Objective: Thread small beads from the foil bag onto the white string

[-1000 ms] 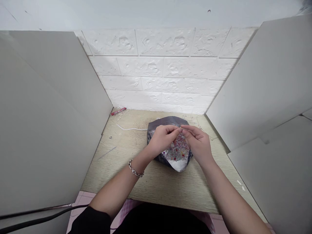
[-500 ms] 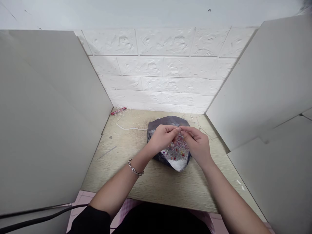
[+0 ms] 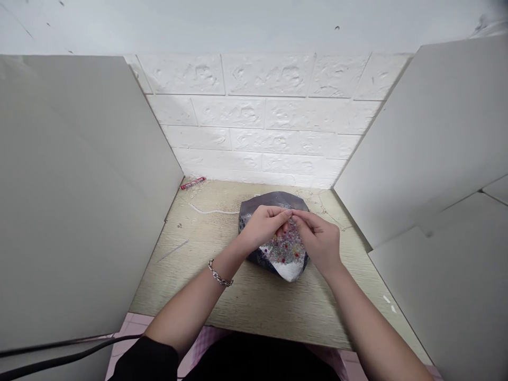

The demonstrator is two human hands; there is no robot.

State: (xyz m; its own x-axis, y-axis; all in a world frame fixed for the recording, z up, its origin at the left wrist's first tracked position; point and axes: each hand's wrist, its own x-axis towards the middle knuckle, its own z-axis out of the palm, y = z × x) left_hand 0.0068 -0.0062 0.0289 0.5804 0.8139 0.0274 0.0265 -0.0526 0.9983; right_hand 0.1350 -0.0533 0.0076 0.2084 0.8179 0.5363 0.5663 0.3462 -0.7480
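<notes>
A dark folded paper tray (image 3: pixel 265 202) lies in the middle of the wooden table (image 3: pixel 238 296), filled with several small coloured and clear beads (image 3: pixel 286 250). Both my hands hover just above it, fingertips meeting. My left hand (image 3: pixel 262 226), with a chain bracelet on its wrist, is pinched closed. My right hand (image 3: pixel 317 239) is pinched closed too. What the fingertips hold is too small to make out.
A string of white beads (image 3: pixel 214 211) lies left of the tray. A red tube (image 3: pixel 192 183) rests at the back left corner. Grey cardboard panels (image 3: pixel 79 185) wall both sides, a white brick wall (image 3: pixel 262 116) the back. A black cable (image 3: pixel 59 360) runs at bottom left.
My right hand has moved a little left, so the fingertips of both hands now sit closer together over the beads. The view has shifted slightly.
</notes>
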